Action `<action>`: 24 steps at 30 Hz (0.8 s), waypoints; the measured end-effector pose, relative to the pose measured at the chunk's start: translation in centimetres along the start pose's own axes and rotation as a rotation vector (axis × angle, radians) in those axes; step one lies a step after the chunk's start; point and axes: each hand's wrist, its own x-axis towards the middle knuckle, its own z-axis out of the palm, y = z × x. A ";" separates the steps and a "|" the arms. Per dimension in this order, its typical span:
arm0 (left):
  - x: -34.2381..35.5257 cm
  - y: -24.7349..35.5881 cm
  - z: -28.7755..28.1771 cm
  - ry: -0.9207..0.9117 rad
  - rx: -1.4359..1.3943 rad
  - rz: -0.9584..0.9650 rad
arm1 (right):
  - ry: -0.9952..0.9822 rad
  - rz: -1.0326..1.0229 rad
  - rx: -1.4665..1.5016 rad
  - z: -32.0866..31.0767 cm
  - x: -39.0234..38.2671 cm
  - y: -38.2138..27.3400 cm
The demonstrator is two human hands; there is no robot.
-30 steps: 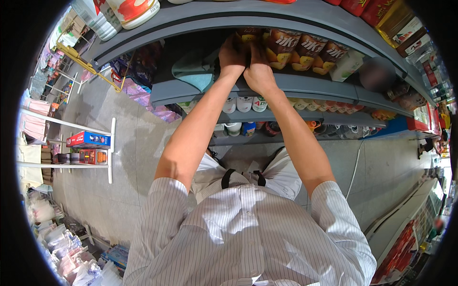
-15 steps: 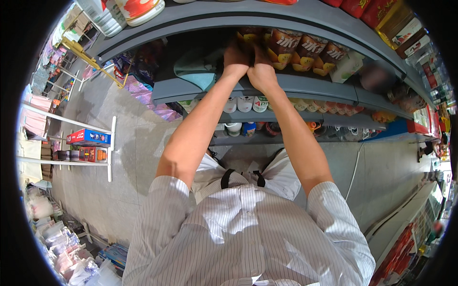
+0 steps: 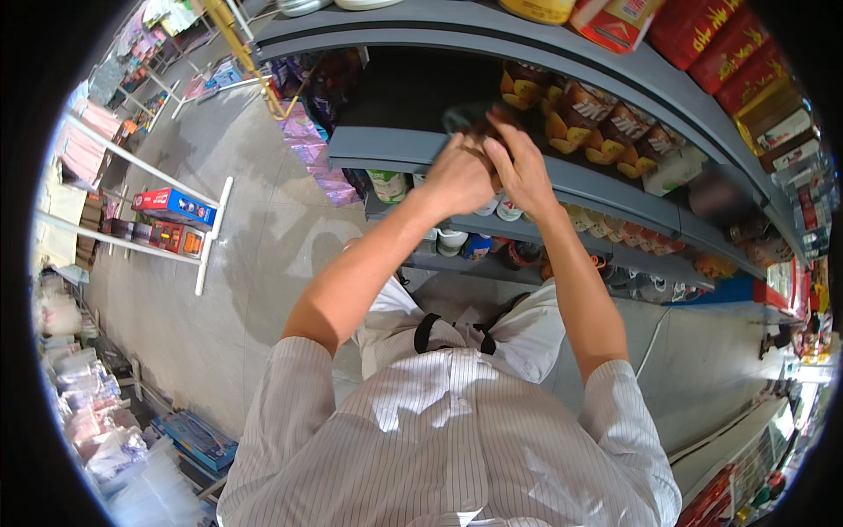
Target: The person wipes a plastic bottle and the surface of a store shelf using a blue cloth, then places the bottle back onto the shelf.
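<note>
Both hands are together just in front of the grey middle shelf (image 3: 386,149). My left hand (image 3: 461,176) is closed, its fingers curled round a dark, bunched cloth (image 3: 467,117), which sticks out over the shelf's edge in shadow. My right hand (image 3: 524,171) is right beside it, fingers stretched out and apart, its thumb near the left hand's knuckles. Part of the cloth is hidden behind the hands. Brown-and-yellow drink packs (image 3: 575,114) stand in a row on the shelf, to the right of and beyond my hands.
Above juts an upper shelf (image 3: 421,26) with red and yellow containers (image 3: 619,22). Lower shelves hold bottles (image 3: 452,241) and cups. On the left stand a white rack (image 3: 211,237) with boxed toys (image 3: 176,204) and a yellow frame (image 3: 230,39). Purple packages (image 3: 307,145) lie by the shelf's left end.
My hands have come back from deep in the shelf toward its front edge. The teal cloth has left its spot at the shelf's left front and is now bunched at my left hand.
</note>
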 end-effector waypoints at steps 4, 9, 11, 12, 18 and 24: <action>-1.2 0.1 1.4 0.229 -0.117 -0.001 | -0.200 0.039 -0.078 -0.8 -0.1 -0.2; -6.2 -1.0 2.5 0.364 -0.004 -0.196 | -0.475 0.036 -0.319 0.2 1.9 -0.7; -7.1 0.1 2.9 0.394 -0.012 -0.217 | -0.550 0.097 -0.336 1.3 4.2 -0.1; -7.3 0.1 3.5 0.443 -0.018 -0.230 | -0.550 0.079 -0.424 2.4 5.5 0.3; -6.4 0.0 5.0 0.482 -0.009 -0.239 | -0.575 -0.017 -0.720 6.2 12.2 5.4; -6.9 -0.8 5.5 0.461 -0.079 -0.261 | -0.601 0.116 -0.635 5.7 8.8 0.4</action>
